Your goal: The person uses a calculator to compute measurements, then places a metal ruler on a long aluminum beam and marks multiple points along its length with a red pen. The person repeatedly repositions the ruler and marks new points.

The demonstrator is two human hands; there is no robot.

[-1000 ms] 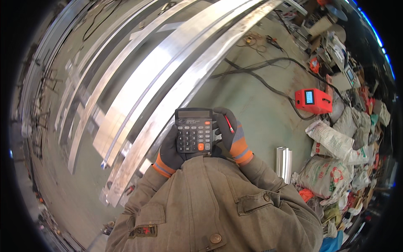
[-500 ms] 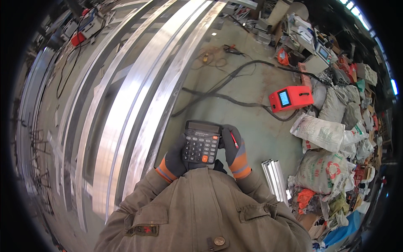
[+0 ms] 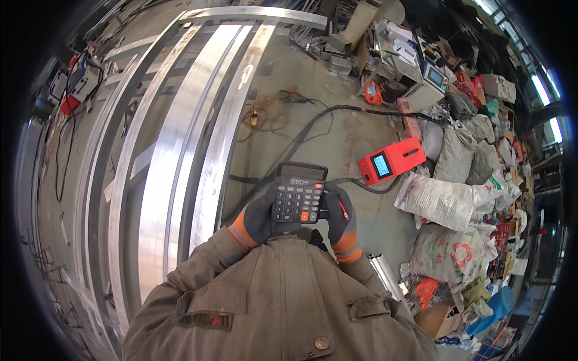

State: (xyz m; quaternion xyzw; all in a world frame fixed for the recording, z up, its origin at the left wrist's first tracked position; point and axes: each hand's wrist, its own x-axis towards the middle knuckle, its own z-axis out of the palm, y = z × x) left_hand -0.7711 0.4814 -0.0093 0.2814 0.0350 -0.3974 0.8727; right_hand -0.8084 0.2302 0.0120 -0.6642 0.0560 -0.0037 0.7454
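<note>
A black calculator (image 3: 299, 195) with grey, black and orange keys is held up in front of my chest, its keys facing me. My left hand (image 3: 260, 215), in a dark glove with an orange cuff, grips its left side and lower edge. On the other side my right hand (image 3: 338, 212), gloved alike, is closed at the calculator's right edge. A slim red pen (image 3: 344, 209) sticks out from among the right fingers. Behind the calculator the fingertips of both hands are mostly hidden.
Long shiny metal profiles (image 3: 192, 132) lie on a frame at left. A red box-shaped machine with a lit screen (image 3: 392, 160) stands on the floor at right, near black cables (image 3: 313, 123). White sacks (image 3: 436, 201) and mixed scrap pile up along the right, beside short metal profiles (image 3: 385, 274).
The view has shifted, so the metal frame's far end now shows more. The calculator sits slightly further right in view, still between both hands, and the pen stays in my right hand.
</note>
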